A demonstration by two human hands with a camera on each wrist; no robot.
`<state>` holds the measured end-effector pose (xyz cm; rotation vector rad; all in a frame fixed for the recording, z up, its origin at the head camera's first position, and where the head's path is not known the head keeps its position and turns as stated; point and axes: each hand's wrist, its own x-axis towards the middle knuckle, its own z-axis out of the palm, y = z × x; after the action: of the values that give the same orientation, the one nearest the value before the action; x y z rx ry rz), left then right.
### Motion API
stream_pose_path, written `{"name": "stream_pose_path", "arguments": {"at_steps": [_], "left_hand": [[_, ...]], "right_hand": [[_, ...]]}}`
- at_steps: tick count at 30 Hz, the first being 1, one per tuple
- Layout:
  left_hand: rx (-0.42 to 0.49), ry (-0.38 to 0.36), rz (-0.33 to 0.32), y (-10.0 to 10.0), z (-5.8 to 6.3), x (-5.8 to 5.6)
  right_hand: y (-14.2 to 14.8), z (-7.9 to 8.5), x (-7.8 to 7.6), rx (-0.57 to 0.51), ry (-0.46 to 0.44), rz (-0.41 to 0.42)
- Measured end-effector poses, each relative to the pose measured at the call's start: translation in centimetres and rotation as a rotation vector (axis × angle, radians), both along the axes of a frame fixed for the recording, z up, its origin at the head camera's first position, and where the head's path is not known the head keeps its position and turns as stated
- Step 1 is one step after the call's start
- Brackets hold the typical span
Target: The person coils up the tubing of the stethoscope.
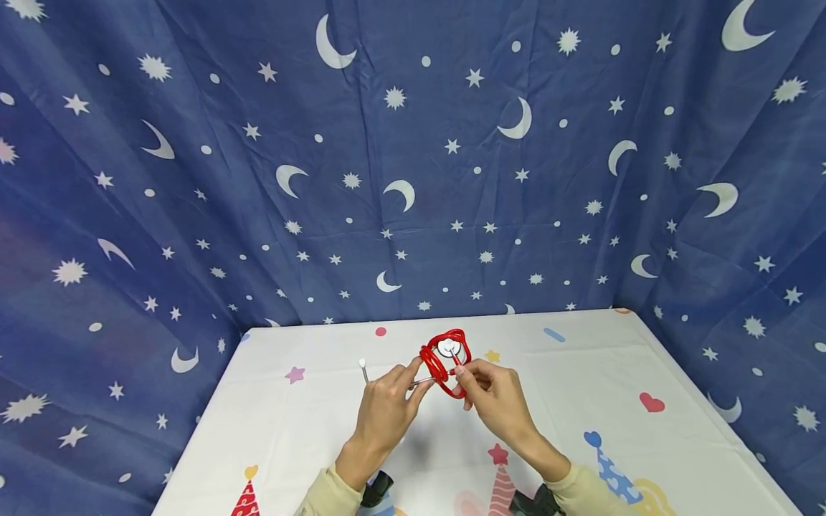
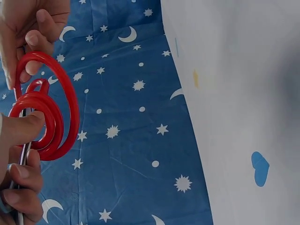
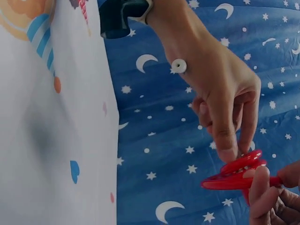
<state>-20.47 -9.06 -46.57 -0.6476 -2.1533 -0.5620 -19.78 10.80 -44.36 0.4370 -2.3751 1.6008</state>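
Note:
A stethoscope with red tubing [image 1: 434, 364] wound into loops is held up above the table, between both hands. Its round chest piece [image 1: 447, 347] shows inside the coil in the head view. My left hand [image 1: 386, 408] grips the metal ear tubes and the near side of the coil, with the thumb [image 2: 26, 127] pressed on the loops in the left wrist view. A white ear tip [image 1: 362, 363] sticks out past that hand. My right hand [image 1: 502, 403] pinches the tubing near the chest piece with thumb and fingers. Parts of the metal tubes are hidden by the left fingers.
Beneath the hands lies a white table cover [image 1: 310, 430] printed with hearts, stars and party hats. A blue curtain [image 1: 413, 143] with moons and stars hangs behind the table and along both sides. Dark wrist mounts [image 1: 376, 489] sit on both wrists.

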Motion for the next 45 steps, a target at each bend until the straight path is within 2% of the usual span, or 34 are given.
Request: {"name": "stream_pose_path", "arguments": {"at_steps": [4,12,17,21,30,35,38,41,43,45], "left_hand": [[-0.003,0.01,0.003,0.1,0.0,0.0],[-0.06,0.056,0.022,0.3,0.1,0.0],[-0.108,0.079,0.022,0.6,-0.4,-0.1],[-0.136,0.082,0.017,0.7,-0.9,-0.1],[-0.145,0.064,0.014,0.5,-0.9,-0.2],[-0.178,0.059,0.002,0.6,-1.0,-0.1],[-0.167,0.018,-0.006,0.4,-1.3,-0.2],[-0.119,-0.048,-0.016,0.2,-1.6,-0.4],[-0.079,-0.092,-0.03,0.0,-1.8,-0.6],[-0.044,-0.132,-0.04,-0.1,-1.9,-0.7]], "right_hand": [[-0.1,-0.3,-0.4,0.014,0.016,-0.043],[-0.3,-0.3,-0.6,-0.039,-0.048,-0.069],[-0.6,-0.1,-0.8,-0.068,-0.045,-0.098],[-0.8,-0.3,-1.1,0.008,0.066,-0.12],[-0.3,-1.1,-2.1,0.366,0.498,-0.302],[0.0,-1.9,-2.7,0.506,0.607,-0.382],[0.2,-2.4,-3.0,0.527,0.627,-0.401],[0.6,-2.7,-3.3,0.499,0.614,-0.399],[0.8,-2.8,-3.5,0.446,0.558,-0.374],[1.1,-2.9,-3.7,0.364,0.449,-0.321]]}}
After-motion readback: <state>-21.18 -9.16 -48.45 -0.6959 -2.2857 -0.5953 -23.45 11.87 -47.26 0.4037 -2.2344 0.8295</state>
